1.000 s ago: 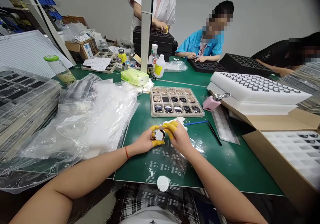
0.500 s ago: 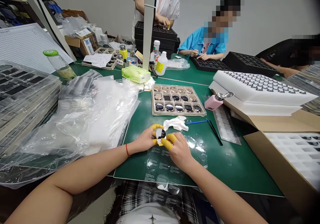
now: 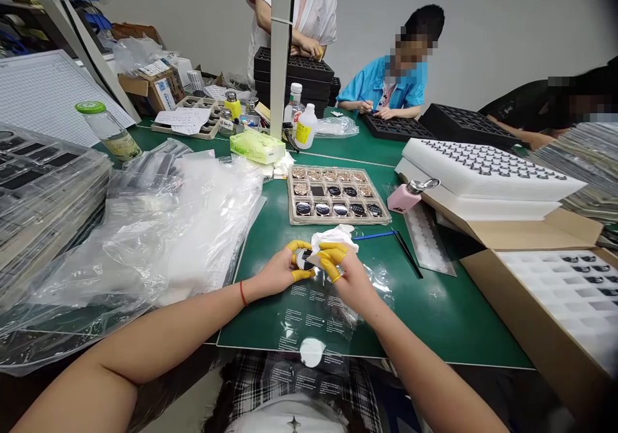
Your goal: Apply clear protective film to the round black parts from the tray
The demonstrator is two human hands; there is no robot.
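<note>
My left hand, with yellow finger covers and a red string at the wrist, grips a round watch face by its edge. Close on its right, my right hand pinches a small white cloth beside the face's edge. Behind the fingers a crumpled white tissue lies on the green mat. Farther back sits a clear compartment tray with round dark and gold-coloured pieces. Under my hands is a clear printed plastic sheet.
Plastic bags and stacked trays fill the left. A pink bottle, black tweezers and a cardboard box stand or lie right. People work across the table beside black trays.
My right hand has drawn back from the front of the watch face to its right side, lifting the white cloth. The whole view has shifted slightly, so the objects appear farther left.
</note>
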